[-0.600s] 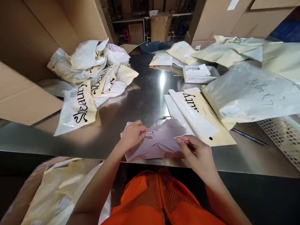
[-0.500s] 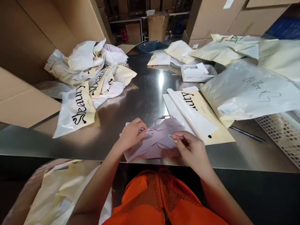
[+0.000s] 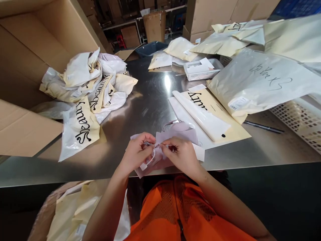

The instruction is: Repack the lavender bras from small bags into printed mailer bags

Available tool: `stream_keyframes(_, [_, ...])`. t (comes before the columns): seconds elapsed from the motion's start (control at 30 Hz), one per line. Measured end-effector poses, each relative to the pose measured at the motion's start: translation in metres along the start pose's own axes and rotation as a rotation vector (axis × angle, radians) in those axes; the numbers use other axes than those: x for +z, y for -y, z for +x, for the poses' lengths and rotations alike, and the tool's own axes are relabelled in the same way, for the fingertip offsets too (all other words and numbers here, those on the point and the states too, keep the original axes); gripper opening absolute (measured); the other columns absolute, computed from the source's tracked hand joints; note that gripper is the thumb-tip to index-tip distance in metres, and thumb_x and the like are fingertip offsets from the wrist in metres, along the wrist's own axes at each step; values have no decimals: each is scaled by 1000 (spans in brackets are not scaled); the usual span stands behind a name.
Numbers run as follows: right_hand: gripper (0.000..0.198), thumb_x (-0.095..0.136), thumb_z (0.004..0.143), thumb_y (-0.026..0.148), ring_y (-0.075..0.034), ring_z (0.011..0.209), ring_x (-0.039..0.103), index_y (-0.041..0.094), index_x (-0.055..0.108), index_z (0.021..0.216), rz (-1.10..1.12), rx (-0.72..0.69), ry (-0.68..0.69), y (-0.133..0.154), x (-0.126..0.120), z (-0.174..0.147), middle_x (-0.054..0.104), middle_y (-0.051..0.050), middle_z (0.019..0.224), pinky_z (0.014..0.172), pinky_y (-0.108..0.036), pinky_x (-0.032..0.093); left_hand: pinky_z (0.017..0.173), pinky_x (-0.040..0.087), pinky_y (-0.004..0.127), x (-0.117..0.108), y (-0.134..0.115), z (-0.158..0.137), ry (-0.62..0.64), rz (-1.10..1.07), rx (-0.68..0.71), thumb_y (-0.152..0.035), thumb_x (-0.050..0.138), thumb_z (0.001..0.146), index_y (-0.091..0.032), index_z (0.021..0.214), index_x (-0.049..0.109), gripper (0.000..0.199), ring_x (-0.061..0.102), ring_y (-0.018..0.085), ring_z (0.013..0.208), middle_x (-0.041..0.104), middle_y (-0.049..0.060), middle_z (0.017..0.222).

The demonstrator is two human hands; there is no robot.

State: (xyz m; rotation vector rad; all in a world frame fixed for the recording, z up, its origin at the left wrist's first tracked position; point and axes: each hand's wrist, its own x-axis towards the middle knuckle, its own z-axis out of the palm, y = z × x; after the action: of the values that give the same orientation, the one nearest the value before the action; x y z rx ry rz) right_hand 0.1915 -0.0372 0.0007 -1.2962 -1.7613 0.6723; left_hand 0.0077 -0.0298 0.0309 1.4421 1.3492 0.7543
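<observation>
A mauve garment with thin straps lies on the steel table at its front edge, partly under both hands. My left hand is closed in a pinch on the garment's edge. A white string loops below those fingers, with a small white piece at its lower end. Right beside it, my right hand pinches at the same spot, fingertips nearly touching the left ones. A bit of white string shows between its fingers; the exact grip is partly hidden. A white card sticks out under the garment's right side.
A cream-and-white mailing bag lies to the right, beside a pen. Filled bags pile up at left before an open carton. A white basket and a large filled bag stand at the right.
My right hand has moved left with the white string to meet my left hand. The string now loops below the left fingers. The view has shifted and tilted slightly.
</observation>
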Motion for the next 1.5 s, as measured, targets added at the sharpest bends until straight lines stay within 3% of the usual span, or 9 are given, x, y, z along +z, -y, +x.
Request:
stream_keyframes(0.13, [19, 56, 84, 17, -14, 70, 62, 23, 74, 83, 213, 106, 181, 0, 8, -6, 72, 2, 81, 66, -26, 42, 42, 51, 21, 7, 2, -6, -3, 83, 66, -27, 52, 86, -24, 102, 61, 18, 63, 11, 52, 70, 0, 95])
stream_keyframes(0.3, [16, 55, 78, 25, -13, 64, 56, 18, 69, 75, 739, 378, 247, -3, 15, -7, 64, 1, 69, 65, -24, 43, 49, 53, 25, 10, 4, -11, 71, 172, 104, -26, 44, 92, -25, 112, 58, 24, 64, 10, 53, 68, 2, 107])
stream_keyframes(0.47, [23, 66, 73, 40, -10, 52, 44, 17, 68, 74, 1037, 597, 241, -5, 15, -7, 51, 4, 54, 54, -23, 38, 63, 50, 25, 8, 5, -13, 1, 458, 271, -25, 52, 92, -26, 113, 60, 22, 63, 13, 67, 65, -3, 79])
stream_keyframes(0.67, [24, 61, 87, 31, -16, 82, 64, 19, 72, 105, 519, 256, 238, -21, -9, -16, 72, -3, 96, 74, -26, 48, 83, 46, 34, -2, 3, -19, -268, 864, 577, -16, 51, 93, -20, 116, 65, 27, 56, 22, 92, 69, 4, 91])
stream_keyframes(0.83, [15, 60, 92, 23, -14, 80, 64, 20, 74, 97, 201, 66, 175, -26, -36, -17, 71, -2, 91, 73, -24, 46, 78, 41, 36, -11, -2, -22, -291, 1042, 526, -26, 53, 94, -18, 83, 66, 18, 50, 24, 84, 65, 5, 79])
stream_keyframes(1.13, [15, 60, 93, 22, -15, 78, 64, 20, 74, 98, 248, 37, 164, -20, -25, -21, 69, -3, 89, 70, -26, 47, 69, 42, 27, -9, 2, -24, -88, 284, 211, -43, 46, 97, -23, 92, 53, 22, 53, 16, 77, 57, 1, 83])
stream_keyframes(1.3, [17, 56, 96, 27, -16, 94, 62, 20, 70, 101, 351, -51, 152, -10, -13, -20, 65, -6, 102, 83, -27, 47, 47, 37, 23, -2, 9, -24, -56, -194, 25, -51, 48, 95, -26, 95, 45, 25, 42, 10, 43, 51, -7, 64])
stream_keyframes(1.4, [17, 52, 98, 31, -17, 110, 59, 20, 65, 102, 500, -90, 237, -7, -8, -20, 59, -8, 125, 93, -29, 45, 56, 42, 22, 0, 3, -24, -111, -81, 118, -45, 54, 93, -24, 91, 53, 21, 52, 11, 57, 55, -4, 71])
stream_keyframes(1.5, [21, 47, 101, 37, -12, 86, 62, 19, 58, 99, 698, -35, 483, -8, -2, -21, 64, -5, 103, 78, -25, 49, 75, 46, 24, -2, -4, -25, -131, 196, 320, -36, 61, 91, -23, 86, 63, 14, 59, 14, 84, 60, 1, 87])
